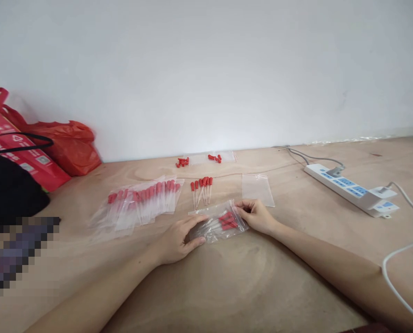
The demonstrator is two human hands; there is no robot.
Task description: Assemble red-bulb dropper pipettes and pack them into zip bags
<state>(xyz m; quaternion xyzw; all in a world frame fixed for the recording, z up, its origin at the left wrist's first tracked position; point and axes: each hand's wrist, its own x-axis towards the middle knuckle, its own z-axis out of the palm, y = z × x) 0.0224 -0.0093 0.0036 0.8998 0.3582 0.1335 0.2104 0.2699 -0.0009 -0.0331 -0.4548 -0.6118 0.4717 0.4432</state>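
A clear zip bag (211, 225) with several red-topped droppers inside lies sideways at the middle of the table, its red bulbs toward the right. My left hand (182, 238) holds its left end between thumb and fingers. At the bag's upper right corner, my right hand (255, 215) pinches the edge. Several loose droppers (202, 189) with red bulbs lie just beyond the bag. To their left is an overlapping row of filled bags (140, 201). An empty clear bag (258, 190) lies flat behind my right hand.
Small red bulbs (182, 162) and another clear bag (199, 158) lie near the wall. A white power strip (345, 187) with cables is at the right, one white cable (397, 249) crossing near my right forearm. Red bags (71, 145) and a black item (12, 194) stand at the left.
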